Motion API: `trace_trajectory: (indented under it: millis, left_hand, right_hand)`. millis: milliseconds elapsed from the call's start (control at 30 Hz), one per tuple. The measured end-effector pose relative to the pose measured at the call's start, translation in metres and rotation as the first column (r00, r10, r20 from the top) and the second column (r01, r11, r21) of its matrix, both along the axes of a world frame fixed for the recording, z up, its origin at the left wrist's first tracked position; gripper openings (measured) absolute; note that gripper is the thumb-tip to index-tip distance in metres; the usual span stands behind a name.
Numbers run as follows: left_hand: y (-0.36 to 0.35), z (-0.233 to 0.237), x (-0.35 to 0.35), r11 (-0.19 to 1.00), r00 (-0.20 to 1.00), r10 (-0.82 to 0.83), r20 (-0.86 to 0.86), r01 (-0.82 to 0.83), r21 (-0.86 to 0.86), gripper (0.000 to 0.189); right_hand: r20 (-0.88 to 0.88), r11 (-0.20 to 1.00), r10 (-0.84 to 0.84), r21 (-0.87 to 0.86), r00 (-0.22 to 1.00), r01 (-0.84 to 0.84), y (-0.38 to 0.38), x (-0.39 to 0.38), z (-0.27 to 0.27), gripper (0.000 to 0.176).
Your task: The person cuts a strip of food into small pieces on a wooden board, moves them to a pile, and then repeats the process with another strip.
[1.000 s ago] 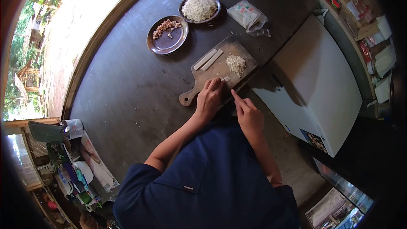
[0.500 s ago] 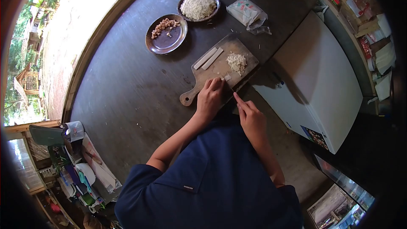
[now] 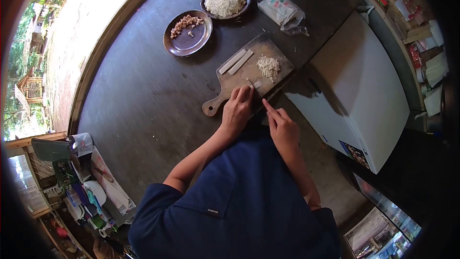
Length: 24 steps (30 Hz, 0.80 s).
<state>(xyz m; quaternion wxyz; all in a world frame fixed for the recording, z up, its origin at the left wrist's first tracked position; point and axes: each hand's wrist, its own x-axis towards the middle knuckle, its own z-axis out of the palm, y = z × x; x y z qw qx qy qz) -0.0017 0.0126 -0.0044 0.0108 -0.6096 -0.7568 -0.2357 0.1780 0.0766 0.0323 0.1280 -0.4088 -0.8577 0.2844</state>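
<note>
A wooden cutting board [image 3: 226,89] with a round-holed handle lies near the table's front edge. My left hand [image 3: 235,108] presses bent fingertips onto the board's near side, over a small pale piece that they mostly hide. In my right hand [image 3: 283,128] is a knife [image 3: 257,90], its index finger stretched along the back of the thin blade; the handle is hidden in the palm. The blade stands beside my left fingertips, next to small cut pale slices [image 3: 258,84]. Farther up the board rest two pale sticks [image 3: 235,62] and a heap of thin pale shreds [image 3: 269,68].
Beyond the board stand a brown plate [image 3: 188,48] with small brownish chunks and another plate [image 3: 247,5] heaped with pale shreds. A plastic-wrapped packet [image 3: 282,12] lies to their right. A white chest freezer [image 3: 364,81] flanks the table; cluttered racks [image 3: 88,187] are at lower left.
The view has shifted slightly, so the plates sit a little higher in it. Both hands stay at the board, and the knife remains beside my left fingertips.
</note>
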Motion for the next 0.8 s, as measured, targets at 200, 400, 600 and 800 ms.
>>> trace_trajectory:
  millis: [200,400,600,800]
  left_hand:
    - [0.000,0.003,0.000,1.000,1.000,0.005,0.029,-0.006,0.016,0.057]
    - [-0.003,-0.002,-0.002,0.997,0.998,-0.026,0.062,0.022,0.070,0.056]
    - [-0.002,-0.002,-0.002,0.997,0.998,-0.030,0.047,0.026,0.076,0.053]
    - [-0.001,0.007,0.001,0.997,1.000,-0.024,-0.011,0.025,0.077,0.051]
  right_hand:
    - [-0.086,0.999,0.011,0.039,0.996,-0.008,0.005,-0.013,-0.004,0.049]
    - [-0.047,0.999,-0.007,0.042,0.999,0.009,-0.009,0.011,0.009,0.048]
    - [-0.035,0.999,-0.007,0.050,0.999,0.009,-0.008,0.006,0.002,0.047]
    - [-0.017,0.996,-0.011,0.086,1.000,0.013,-0.002,-0.010,-0.004,0.049]
